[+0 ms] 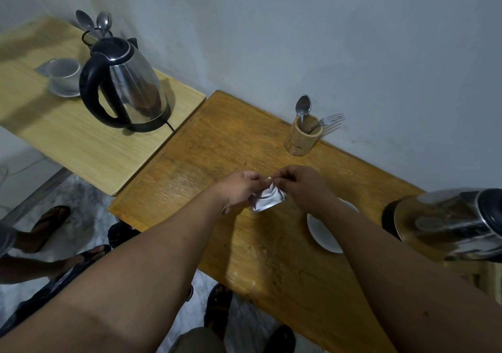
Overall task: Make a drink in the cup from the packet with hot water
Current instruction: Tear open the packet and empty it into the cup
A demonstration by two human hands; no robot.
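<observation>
Head view, frame centre: left hand (239,187) and right hand (301,187) both pinching crumpled silver foil packet (267,198) at its top edge above bench (217,141); packet apparently unopened, pouring and hot water still to do.

Wooden table (217,146) bears cutlery holder (302,138), saucer (324,233), kettle (451,225)

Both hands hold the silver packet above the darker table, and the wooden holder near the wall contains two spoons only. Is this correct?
Not quite. The head view shows the wooden holder near the wall containing one spoon and a fork, not two spoons. The rest is right: the left hand and right hand both hold the silver packet above the darker table.
</observation>
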